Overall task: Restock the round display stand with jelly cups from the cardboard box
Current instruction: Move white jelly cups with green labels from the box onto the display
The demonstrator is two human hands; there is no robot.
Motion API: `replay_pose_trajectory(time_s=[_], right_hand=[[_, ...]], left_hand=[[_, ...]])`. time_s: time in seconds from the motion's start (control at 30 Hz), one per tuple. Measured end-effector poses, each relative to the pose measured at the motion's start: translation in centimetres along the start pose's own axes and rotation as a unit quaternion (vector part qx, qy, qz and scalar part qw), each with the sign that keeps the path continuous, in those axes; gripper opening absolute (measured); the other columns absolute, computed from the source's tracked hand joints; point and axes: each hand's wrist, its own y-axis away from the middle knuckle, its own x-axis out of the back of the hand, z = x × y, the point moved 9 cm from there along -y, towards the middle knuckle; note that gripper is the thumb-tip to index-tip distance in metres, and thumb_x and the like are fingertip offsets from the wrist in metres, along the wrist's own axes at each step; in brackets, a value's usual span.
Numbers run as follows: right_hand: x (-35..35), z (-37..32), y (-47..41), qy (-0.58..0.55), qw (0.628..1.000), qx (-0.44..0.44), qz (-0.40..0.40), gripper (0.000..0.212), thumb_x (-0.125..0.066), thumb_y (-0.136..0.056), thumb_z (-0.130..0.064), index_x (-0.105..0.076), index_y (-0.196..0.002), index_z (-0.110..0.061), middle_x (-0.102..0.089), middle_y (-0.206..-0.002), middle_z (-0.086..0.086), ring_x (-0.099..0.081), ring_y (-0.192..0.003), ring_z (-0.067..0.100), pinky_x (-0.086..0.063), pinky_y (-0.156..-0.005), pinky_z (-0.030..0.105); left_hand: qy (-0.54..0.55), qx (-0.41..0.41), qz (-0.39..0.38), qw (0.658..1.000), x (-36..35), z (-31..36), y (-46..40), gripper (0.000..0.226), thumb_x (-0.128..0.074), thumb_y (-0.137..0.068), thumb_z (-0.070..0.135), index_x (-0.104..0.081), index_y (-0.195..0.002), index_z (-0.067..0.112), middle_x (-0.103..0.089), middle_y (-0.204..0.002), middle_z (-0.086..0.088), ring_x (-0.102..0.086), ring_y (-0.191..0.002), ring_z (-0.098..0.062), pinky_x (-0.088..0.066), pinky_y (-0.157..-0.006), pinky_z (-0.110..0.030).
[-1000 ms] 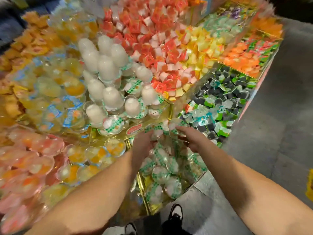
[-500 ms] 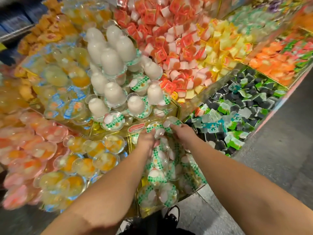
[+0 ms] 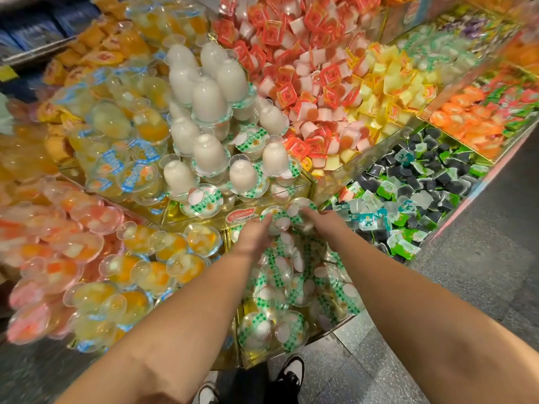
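Observation:
Both hands reach into the lower bin of the display stand (image 3: 329, 330), which is filled with clear jelly cups with green-checked lids (image 3: 274, 293). My left hand (image 3: 252, 237) holds one such cup (image 3: 274, 217) at the bin's far edge. My right hand (image 3: 326, 221) grips another cup (image 3: 300, 209) right beside it. Above them, white upside-down jelly cups (image 3: 208, 153) are stacked in the upper tier. The cardboard box is not in view.
Orange and pink fruit jelly cups (image 3: 163, 258) fill the bins to the left. Red, yellow, black and green small jellies (image 3: 423, 182) fill bins to the right. Grey floor (image 3: 481, 272) runs along the right, and my shoes (image 3: 288, 374) show below.
Both hands stayed at the far edge of the green-lidded bin, each keeping its cup. The camera shifted slightly, so the stand sits a little more to the right.

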Motion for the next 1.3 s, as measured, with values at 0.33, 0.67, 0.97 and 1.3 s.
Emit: replay_pose_trajectory(time_s=[0.33, 0.67, 0.97, 1.3], right_hand=[[-0.1, -7.0, 12.9, 0.041, 0.987, 0.141, 0.069, 0.038, -0.060, -0.092, -0.036, -0.057, -0.123, -0.015, -0.064, -0.118, 0.008, -0.059, -0.103, 0.025, -0.047, -0.088, 0.035], [-26.2, -18.7, 34.0, 0.235, 0.900, 0.361, -0.071, 0.017, -0.057, -0.094, -0.032, -0.067, -0.097, -0.019, -0.071, -0.101, 0.005, -0.062, -0.094, 0.021, -0.042, -0.075, 0.029], [-51.7, -22.5, 45.6, 0.388, 0.758, 0.489, -0.190, 0.022, -0.053, -0.096, -0.029, -0.057, -0.080, -0.015, -0.058, -0.080, 0.001, -0.054, -0.084, 0.023, -0.031, -0.065, 0.032], [-73.0, -23.5, 43.6, 0.464, 0.699, 0.473, -0.268, 0.031, -0.048, -0.097, -0.034, -0.065, -0.105, -0.009, -0.067, -0.113, 0.015, -0.061, -0.105, 0.031, -0.042, -0.078, 0.031]], left_hand=[[-0.075, -0.184, -0.025, 0.980, 10.1, 4.0, 11.0, 0.009, -0.059, -0.095, 0.026, -0.063, -0.096, 0.018, -0.066, -0.092, -0.004, -0.059, -0.077, -0.019, -0.046, -0.069, -0.029], [-0.157, -0.250, 0.167, 0.941, 41.3, -2.6, 23.9, 0.023, -0.061, -0.094, 0.027, -0.065, -0.109, 0.009, -0.067, -0.100, -0.012, -0.062, -0.102, -0.031, -0.034, -0.067, -0.028], [-0.229, -0.134, 0.310, 0.913, 64.3, -16.5, 30.6, 0.016, -0.053, -0.097, 0.032, -0.060, -0.108, 0.023, -0.063, -0.103, 0.003, -0.056, -0.090, -0.013, -0.040, -0.073, -0.026], [-0.192, -0.019, 0.332, 0.923, 78.2, -24.9, 24.2, 0.016, -0.052, -0.097, 0.030, -0.058, -0.102, 0.016, -0.063, -0.101, -0.002, -0.058, -0.087, -0.019, -0.042, -0.072, -0.028]])
